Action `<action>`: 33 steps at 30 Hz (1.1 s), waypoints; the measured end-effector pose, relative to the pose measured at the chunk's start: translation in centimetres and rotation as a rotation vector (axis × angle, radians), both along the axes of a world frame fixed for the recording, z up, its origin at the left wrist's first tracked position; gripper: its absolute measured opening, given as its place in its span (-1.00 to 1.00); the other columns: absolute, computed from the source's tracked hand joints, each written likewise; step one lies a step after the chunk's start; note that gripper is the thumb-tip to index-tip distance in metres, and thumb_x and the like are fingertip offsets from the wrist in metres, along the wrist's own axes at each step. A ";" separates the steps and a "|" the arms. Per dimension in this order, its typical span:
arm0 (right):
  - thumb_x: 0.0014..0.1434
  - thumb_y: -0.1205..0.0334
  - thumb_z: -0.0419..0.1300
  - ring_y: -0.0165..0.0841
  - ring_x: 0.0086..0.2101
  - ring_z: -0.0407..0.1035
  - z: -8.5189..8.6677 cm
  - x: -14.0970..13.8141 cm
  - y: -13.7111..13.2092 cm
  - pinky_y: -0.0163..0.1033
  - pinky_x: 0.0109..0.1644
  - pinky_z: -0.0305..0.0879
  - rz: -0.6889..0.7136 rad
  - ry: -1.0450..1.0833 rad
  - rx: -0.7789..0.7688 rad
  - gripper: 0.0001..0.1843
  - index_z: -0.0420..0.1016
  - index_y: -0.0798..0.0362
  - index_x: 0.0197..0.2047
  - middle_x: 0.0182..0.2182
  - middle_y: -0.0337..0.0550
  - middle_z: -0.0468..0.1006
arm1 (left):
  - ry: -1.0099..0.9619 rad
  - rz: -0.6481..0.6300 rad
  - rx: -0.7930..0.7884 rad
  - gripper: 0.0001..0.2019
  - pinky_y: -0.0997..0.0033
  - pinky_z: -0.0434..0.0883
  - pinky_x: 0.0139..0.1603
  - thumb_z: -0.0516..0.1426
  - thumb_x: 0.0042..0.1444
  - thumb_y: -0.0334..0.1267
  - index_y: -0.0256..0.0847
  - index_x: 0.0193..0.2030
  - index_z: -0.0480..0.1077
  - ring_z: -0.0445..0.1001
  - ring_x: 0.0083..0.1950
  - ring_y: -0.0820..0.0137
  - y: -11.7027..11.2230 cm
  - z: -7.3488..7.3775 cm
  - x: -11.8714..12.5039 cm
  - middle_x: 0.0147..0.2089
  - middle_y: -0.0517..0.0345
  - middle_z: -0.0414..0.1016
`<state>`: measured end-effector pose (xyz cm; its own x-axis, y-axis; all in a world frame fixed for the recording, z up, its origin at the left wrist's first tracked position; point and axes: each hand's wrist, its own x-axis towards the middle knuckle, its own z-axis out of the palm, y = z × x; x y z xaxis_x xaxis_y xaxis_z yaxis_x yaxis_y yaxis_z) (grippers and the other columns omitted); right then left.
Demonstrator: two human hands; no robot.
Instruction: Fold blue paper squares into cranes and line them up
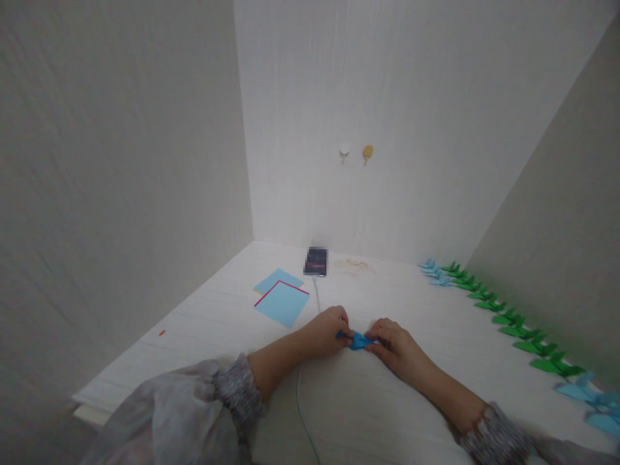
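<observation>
Between my two hands is a small piece of folded blue paper (359, 341), a darker blue than the sheets on the table. My left hand (330, 332) pinches its left end, with the fingers closed round it. At the other end, my right hand (390, 342) grips it between thumb and fingers. The paper is held low over the white table (217, 336), and its finer folds are too small to make out. Part of it is hidden behind my fingertips.
Light blue square sheets (281, 303) lie left of my hands. A phone (316, 261) with a cable (299, 394) is near the back wall. Along the right stand rows of folded green paper pieces (508, 320) and light blue ones (581, 391). Two hooks (368, 152) are on the wall.
</observation>
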<state>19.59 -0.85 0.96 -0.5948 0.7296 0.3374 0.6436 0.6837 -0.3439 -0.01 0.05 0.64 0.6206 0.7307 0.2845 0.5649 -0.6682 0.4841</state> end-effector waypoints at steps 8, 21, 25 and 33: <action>0.07 0.25 0.01 -0.35 -0.30 0.25 0.7 0.0 -0.3 -0.23 -0.20 0.18 0.084 0.102 0.028 -0.83 0.37 0.08 -0.30 -0.38 -0.11 0.39 | -0.261 0.101 -0.252 -0.48 0.44 0.25 -0.28 0.18 -0.28 -0.10 -0.21 -0.11 0.24 0.29 -0.27 0.43 0.1 -0.5 -0.1 -0.23 0.11 0.34; -0.14 0.21 0.21 -0.36 -0.38 0.33 0.7 -0.1 0.8 -0.27 -0.25 0.23 -0.086 0.616 -0.295 -0.79 0.45 0.05 -0.35 -0.47 -0.21 0.45 | -0.869 -0.062 -0.801 -0.65 0.33 0.36 -0.37 0.24 -0.37 -0.24 -0.33 -0.37 0.34 0.34 -0.49 0.51 0.1 -0.8 1.9 -0.48 0.20 0.36; -0.13 0.23 0.21 -0.37 -0.40 0.31 1.0 0.2 0.6 -0.28 -0.27 0.22 -0.022 0.607 -0.319 -0.84 0.47 0.04 -0.38 -0.48 -0.21 0.45 | -0.813 -0.097 -0.840 -0.67 0.35 0.36 -0.36 0.23 -0.34 -0.24 -0.32 -0.35 0.39 0.34 -0.50 0.52 -0.1 -0.6 1.4 -0.50 0.21 0.37; -0.08 0.29 0.18 -0.40 -0.43 0.30 2.0 -0.1 0.0 -0.32 -0.32 0.20 0.108 0.609 -0.350 -0.93 0.49 0.03 -0.45 -0.51 -0.21 0.44 | -0.765 -0.165 -0.878 -0.64 0.40 0.35 -0.32 0.22 -0.31 -0.22 -0.27 -0.28 0.43 0.33 -0.47 0.52 -0.7 0.1 1.1 -0.47 0.22 0.38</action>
<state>19.53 -0.86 2.95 -0.4502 0.8036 0.3894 0.2016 0.5163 -0.8323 1.09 -0.67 0.75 0.6116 0.7886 0.0630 -0.1350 0.0255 0.9905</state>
